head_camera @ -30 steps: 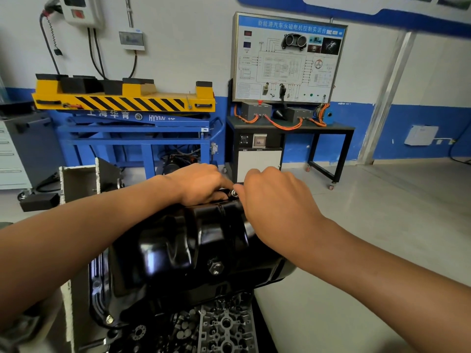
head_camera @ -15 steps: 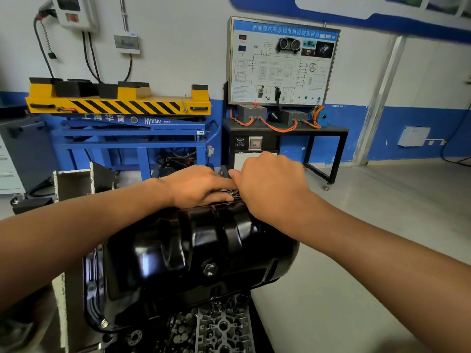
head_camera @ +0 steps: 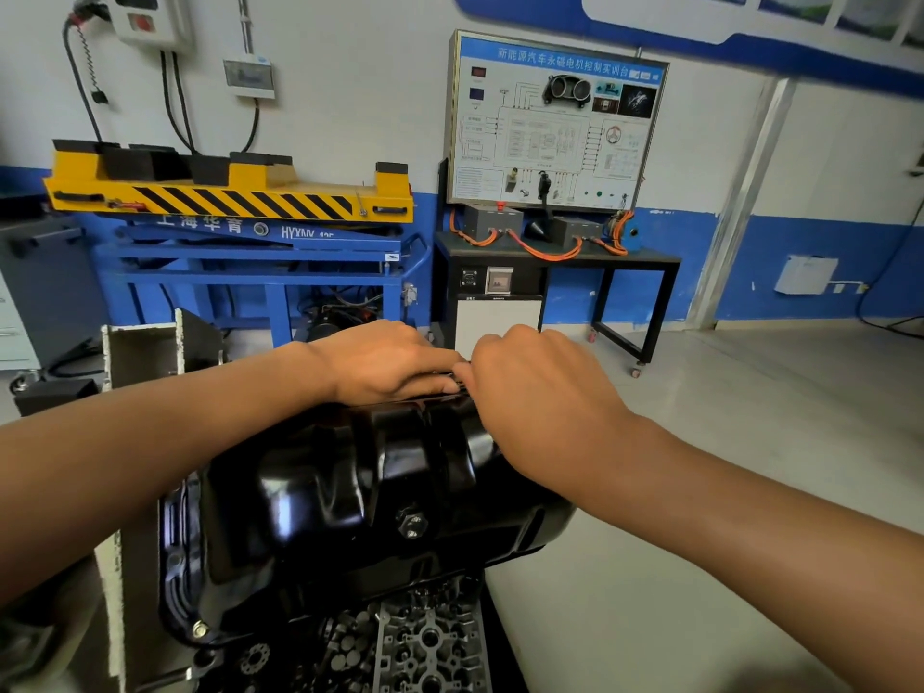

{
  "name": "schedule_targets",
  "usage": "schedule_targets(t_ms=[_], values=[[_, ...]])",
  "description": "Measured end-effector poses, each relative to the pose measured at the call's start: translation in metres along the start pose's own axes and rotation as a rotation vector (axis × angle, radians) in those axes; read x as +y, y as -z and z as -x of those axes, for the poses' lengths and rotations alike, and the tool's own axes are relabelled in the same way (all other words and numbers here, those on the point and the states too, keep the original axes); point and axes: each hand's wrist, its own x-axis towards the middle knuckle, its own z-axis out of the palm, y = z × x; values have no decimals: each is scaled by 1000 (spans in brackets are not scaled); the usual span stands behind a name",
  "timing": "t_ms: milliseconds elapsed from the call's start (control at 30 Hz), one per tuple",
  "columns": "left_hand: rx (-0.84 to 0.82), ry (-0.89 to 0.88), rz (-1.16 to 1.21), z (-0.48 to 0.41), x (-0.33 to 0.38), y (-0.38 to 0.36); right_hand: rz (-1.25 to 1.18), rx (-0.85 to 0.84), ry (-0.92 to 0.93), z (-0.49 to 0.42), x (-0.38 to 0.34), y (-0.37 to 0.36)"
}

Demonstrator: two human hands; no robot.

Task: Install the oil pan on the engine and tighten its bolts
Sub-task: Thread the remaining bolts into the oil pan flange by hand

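The glossy black oil pan [head_camera: 350, 482] sits on the engine [head_camera: 430, 642], with its drain plug [head_camera: 411, 525] facing me. A bolt [head_camera: 200, 629] sits in the near left flange. My left hand [head_camera: 385, 362] lies on the pan's far edge with its fingers stretched out flat. Touching those fingertips, my right hand [head_camera: 540, 392] curls its fingers down over the same far rim, where a bolt showed a second ago. The hand now hides that bolt and its own fingertips.
A white and grey stand plate [head_camera: 142, 347] rises at the engine's left. Behind stand a blue lift table with a yellow striped top [head_camera: 235, 197] and a training board on a black desk [head_camera: 555, 127]. Bare grey floor [head_camera: 750, 442] spreads to the right.
Both hands have closed up over the far rim, and the bolt seen between them a second ago is now covered. The view has tilted slightly upward.
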Motion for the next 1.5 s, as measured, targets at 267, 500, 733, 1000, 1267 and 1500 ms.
schedule_targets(t_ms=[267, 500, 733, 1000, 1267, 1500], values=[[42, -22, -34, 1, 4, 3, -11, 56, -16, -3, -6, -6], [19, -22, -41, 1, 3, 3, -82, -4, -14, -5, -8, 2], [-92, 75, -81, 1, 5, 4, 34, 7, -36, -6, -2, -6], [-98, 87, -73, -1, 7, 7, -110, -40, -20, -2, -5, 7], [-128, 143, -120, 1, 4, 6, 12, -25, -38, -7, -1, -2], [-58, 54, -114, 0, 10, 11, -67, -36, -55, -4, -8, 0]])
